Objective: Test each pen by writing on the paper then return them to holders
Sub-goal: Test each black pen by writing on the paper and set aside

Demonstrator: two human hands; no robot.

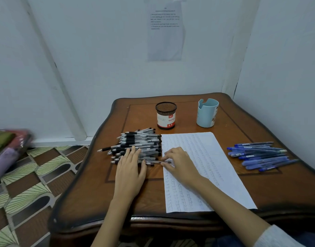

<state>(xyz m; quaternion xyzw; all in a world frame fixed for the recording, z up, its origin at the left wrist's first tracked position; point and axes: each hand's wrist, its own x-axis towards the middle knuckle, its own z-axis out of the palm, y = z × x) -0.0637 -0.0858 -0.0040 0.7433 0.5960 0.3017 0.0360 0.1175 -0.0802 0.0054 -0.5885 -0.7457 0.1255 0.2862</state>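
— What colours marked the dark brown table (99, 193)?
— Clear pens (142, 142) with black grips, blue pens (260, 155), and white paper (211, 168) lined with faint grey script.
— And the holders?
— A black mesh holder (166, 111) wore a red-and-white label; the other holder (206, 114) was pale blue. The floor tiles (28, 182) showed green, brown and black fan patterns.

Writing on the wall notice (165, 41) and the paper (215, 157) is too small to read.

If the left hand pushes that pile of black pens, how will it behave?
Loosely stacked, the pile of black pens would probably spread rather than shift as one. Round barrels may roll on the polished table. The flat left hand likely steadies it.
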